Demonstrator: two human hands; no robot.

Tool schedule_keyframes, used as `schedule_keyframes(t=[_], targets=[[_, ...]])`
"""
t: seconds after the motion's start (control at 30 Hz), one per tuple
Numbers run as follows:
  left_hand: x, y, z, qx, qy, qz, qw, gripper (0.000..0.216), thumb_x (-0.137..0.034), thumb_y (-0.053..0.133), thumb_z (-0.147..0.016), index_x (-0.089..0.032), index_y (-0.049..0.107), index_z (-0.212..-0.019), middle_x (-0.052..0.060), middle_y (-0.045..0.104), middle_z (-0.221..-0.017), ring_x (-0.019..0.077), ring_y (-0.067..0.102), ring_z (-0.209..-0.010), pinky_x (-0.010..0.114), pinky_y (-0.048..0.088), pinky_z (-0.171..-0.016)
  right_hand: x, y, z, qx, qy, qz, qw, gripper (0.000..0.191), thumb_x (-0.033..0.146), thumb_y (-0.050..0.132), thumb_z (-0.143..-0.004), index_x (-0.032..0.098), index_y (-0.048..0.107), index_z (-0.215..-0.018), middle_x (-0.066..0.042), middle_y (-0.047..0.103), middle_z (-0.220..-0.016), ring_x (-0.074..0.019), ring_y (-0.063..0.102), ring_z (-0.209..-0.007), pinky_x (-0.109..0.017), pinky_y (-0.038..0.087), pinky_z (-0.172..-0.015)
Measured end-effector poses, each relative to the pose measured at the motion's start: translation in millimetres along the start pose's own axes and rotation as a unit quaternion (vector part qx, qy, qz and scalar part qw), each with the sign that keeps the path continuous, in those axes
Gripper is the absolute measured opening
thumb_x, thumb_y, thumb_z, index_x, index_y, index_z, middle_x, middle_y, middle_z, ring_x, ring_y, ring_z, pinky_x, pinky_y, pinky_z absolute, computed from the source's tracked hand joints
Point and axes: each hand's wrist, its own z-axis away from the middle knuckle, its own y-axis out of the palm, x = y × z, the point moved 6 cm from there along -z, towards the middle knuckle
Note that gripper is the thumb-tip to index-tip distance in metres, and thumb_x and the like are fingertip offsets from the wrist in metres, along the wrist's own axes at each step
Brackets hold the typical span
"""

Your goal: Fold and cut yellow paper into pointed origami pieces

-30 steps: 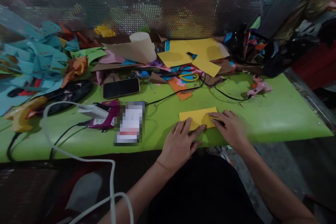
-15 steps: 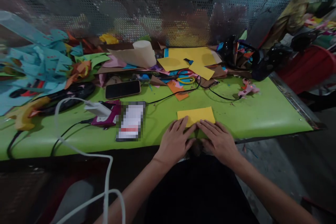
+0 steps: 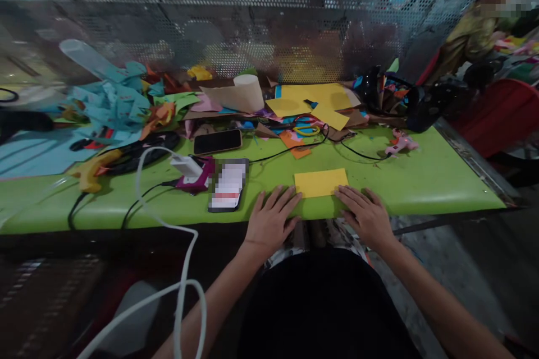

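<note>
A yellow rectangular piece of paper [image 3: 320,183] lies flat near the front edge of the green table [image 3: 438,179]. At its left end my left hand [image 3: 272,216] rests with fingers spread, the fingertips at the paper's near left corner. My right hand [image 3: 366,216] lies on the other side, its fingers stretched out and the tips touching the near right corner. Neither hand grips anything. Left of my left hand lies a phone [image 3: 228,185] with its screen lit.
A yellow glue gun [image 3: 95,171], a purple power strip [image 3: 196,175] with a white plug, and a dark phone [image 3: 218,141] sit on the left. Paper scraps and scissors [image 3: 306,130] line the back. A pink gun-shaped tool [image 3: 400,145] lies right. Another person [image 3: 474,28] is at far right.
My hands have moved apart, from over the paper's near edge out to its two near corners. More of the paper shows now. The camera view has shifted left.
</note>
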Motion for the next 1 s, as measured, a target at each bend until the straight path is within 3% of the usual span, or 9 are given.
schedule_keyframes(t=[0.2,0.3,0.43,0.53,0.67,0.8,0.93,1.0], targets=[[7.5,-6.0,-8.9,-0.074,-0.081,0.081,0.991,0.03,-0.032,0.048,-0.097,-0.029,0.063,-0.122,0.002,0.065,-0.132,0.0251,0.053,-0.126,0.045,0.036,-0.104,-0.5,-0.3,-0.9,-0.019,0.007,-0.012,1.0,0.043,0.028,0.046,-0.098,0.03,0.046,-0.142,-0.004,0.055,-0.144,-0.0216,0.052,-0.132,-0.046,0.03,-0.108],[13.0,-8.8,-27.5,-0.1,-0.145,0.101,0.979,0.037,-0.039,0.051,-0.095,-0.022,0.059,-0.126,0.008,0.067,-0.124,0.0279,0.057,-0.115,0.043,0.041,-0.096,-0.2,-0.3,-1.1,-0.027,0.016,-0.019,0.999,0.043,0.028,0.046,-0.098,0.03,0.047,-0.141,-0.004,0.055,-0.143,-0.0214,0.052,-0.131,-0.046,0.03,-0.108],[17.6,-5.1,-55.3,-0.076,-0.199,0.113,0.97,0.052,-0.044,0.061,-0.087,-0.017,0.056,-0.132,0.013,0.067,-0.117,0.0341,0.056,-0.114,0.047,0.041,-0.095,-1.0,-0.7,-0.7,-0.039,0.027,-0.031,0.998,0.043,0.029,0.048,-0.097,0.03,0.048,-0.141,-0.004,0.056,-0.143,-0.021,0.053,-0.13,-0.046,0.032,-0.109],[22.3,2.5,-66.1,-0.059,-0.216,0.187,0.956,0.052,-0.036,0.069,-0.082,-0.02,0.058,-0.13,0.007,0.07,-0.1,0.0301,0.06,-0.106,0.044,0.043,-0.092,-2.6,-1.4,-0.5,-0.047,0.036,-0.039,0.998,0.046,0.03,0.05,-0.096,0.029,0.046,-0.142,-0.005,0.054,-0.145,-0.0213,0.053,-0.13,-0.044,0.034,-0.108],[30.1,11.0,-65.5,-0.088,-0.194,0.288,0.934,0.055,-0.021,0.072,-0.076,-0.024,0.058,-0.129,-0.002,0.069,-0.083,0.0199,0.066,-0.086,0.034,0.047,-0.083,-3.7,-0.2,0.0,-0.042,0.04,-0.053,0.997,0.046,0.029,0.048,-0.096,0.028,0.046,-0.142,-0.005,0.054,-0.145,-0.0215,0.052,-0.131,-0.044,0.035,-0.108],[31.6,9.9,-59.4,-0.171,-0.128,0.349,0.912,0.043,-0.015,0.071,-0.073,-0.021,0.065,-0.115,-0.003,0.068,-0.076,0.0151,0.064,-0.072,0.028,0.049,-0.071,-6.4,-0.7,-1.5,-0.051,0.048,-0.073,0.995,0.054,0.029,0.053,-0.093,0.03,0.041,-0.146,-0.005,0.052,-0.147,-0.025,0.048,-0.134,-0.047,0.035,-0.109],[22.6,1.6,-52.1,-0.23,-0.101,0.346,0.904,0.011,-0.015,0.068,-0.077,-0.019,0.068,-0.087,0.002,0.068,-0.082,0.0177,0.063,-0.079,0.031,0.05,-0.074,-12.9,-11.2,-13.4,-0.122,0.088,-0.116,0.982,0.071,0.027,0.061,-0.086,0.029,0.031,-0.151,-0.01,0.041,-0.154,-0.0326,0.042,-0.136,-0.053,0.038,-0.106],[14.6,-5.3,-47.6,-0.25,-0.087,0.344,0.901,0.008,-0.013,0.064,-0.08,-0.02,0.067,-0.082,0.003,0.068,-0.083,0.0186,0.063,-0.084,0.033,0.049,-0.079,-12.3,-16.1,-25.0,-0.146,0.084,-0.135,0.976,0.073,0.021,0.06,-0.085,0.028,0.029,-0.151,-0.012,0.038,-0.155,-0.0306,0.039,-0.139,-0.049,0.041,-0.105]])
